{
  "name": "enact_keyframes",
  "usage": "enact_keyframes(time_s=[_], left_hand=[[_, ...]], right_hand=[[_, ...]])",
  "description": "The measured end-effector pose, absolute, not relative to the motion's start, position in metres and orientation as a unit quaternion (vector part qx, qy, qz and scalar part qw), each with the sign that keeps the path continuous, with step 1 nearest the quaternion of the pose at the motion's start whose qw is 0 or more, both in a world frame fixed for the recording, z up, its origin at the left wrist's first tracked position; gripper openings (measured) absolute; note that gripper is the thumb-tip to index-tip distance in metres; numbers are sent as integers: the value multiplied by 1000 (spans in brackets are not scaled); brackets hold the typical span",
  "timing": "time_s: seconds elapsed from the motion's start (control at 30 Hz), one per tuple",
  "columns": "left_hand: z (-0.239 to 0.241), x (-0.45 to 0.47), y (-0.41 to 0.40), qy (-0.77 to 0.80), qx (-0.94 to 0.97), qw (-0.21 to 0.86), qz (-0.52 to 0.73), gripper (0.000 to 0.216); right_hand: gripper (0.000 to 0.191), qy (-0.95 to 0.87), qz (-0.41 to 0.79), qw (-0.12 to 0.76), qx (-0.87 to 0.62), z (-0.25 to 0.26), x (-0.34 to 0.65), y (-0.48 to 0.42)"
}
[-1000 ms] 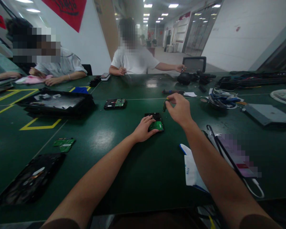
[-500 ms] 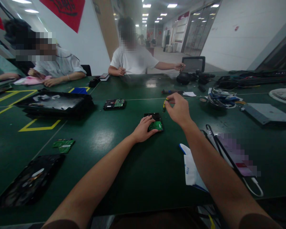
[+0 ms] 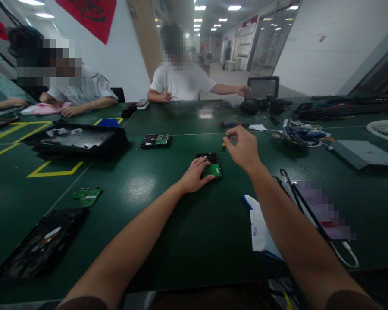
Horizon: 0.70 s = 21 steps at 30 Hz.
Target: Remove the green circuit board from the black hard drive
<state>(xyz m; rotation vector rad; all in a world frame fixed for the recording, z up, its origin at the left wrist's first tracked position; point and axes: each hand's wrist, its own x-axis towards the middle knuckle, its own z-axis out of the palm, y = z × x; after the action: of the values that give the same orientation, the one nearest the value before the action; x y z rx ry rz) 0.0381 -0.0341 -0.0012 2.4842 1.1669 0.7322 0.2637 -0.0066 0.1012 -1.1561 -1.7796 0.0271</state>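
My left hand (image 3: 196,175) grips a black hard drive (image 3: 211,158) on the table, fingers across its left side and thumb along the near edge. A green circuit board (image 3: 214,171) shows on the drive's near half; my fingers cover part of it. Just to the right, my right hand (image 3: 242,146) pinches a small yellow-and-black screwdriver (image 3: 223,146) between thumb and fingers. The tool points down by the drive's right far corner, and I cannot tell whether its tip touches anything. A second hard drive (image 3: 155,141) lies farther left with its board facing up.
At left are a black tray (image 3: 74,140), a loose green board (image 3: 88,196) and a larger black drive casing (image 3: 40,243). White-and-blue packaging (image 3: 259,230), a phone-like slab (image 3: 321,209), a bundle of cables (image 3: 302,131) and a grey metal box (image 3: 367,153) lie right. People sit opposite.
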Motion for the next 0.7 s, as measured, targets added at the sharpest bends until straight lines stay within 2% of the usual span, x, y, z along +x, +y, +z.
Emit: enact_keyframes(time_s=[0.3, 0.5, 0.7], left_hand=[[0, 39, -35, 408, 862, 152, 259, 62], [0, 39, -36, 410, 862, 151, 258, 61], [-2, 39, -34, 408, 862, 154, 259, 62]], right_hand=[[13, -742, -9, 481, -466, 103, 263, -9], [11, -727, 20, 488, -482, 103, 263, -9], [17, -746, 7, 478, -463, 102, 263, -9]])
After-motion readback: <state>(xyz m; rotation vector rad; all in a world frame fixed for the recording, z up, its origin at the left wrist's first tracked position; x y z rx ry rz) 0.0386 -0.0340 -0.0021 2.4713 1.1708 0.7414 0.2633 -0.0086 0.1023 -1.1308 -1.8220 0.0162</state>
